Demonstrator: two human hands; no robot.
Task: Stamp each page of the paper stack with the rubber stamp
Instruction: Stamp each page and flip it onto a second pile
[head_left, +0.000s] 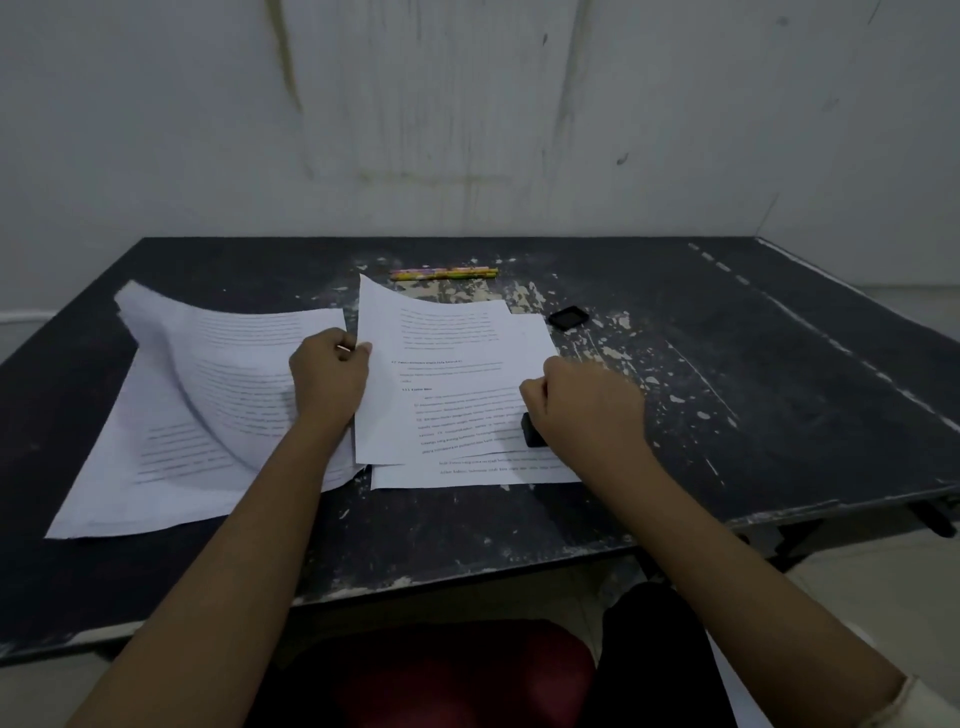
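Observation:
A stack of printed white pages (457, 364) lies at the middle of the black table (779, 374). My left hand (328, 379) pinches the left edge of the top page, which is lifted and curled. My right hand (582, 405) grips a black rubber stamp (533, 430), whose lower end rests on the lower right part of the stack. Left of the stack lies a loose pile of pages (197, 415), its top sheet curling upward.
A black ink pad (569, 317) sits just beyond the stack's far right corner. Colourful pencils (444, 273) lie near the table's far edge by the wall. The table's paint is chipped around the stack.

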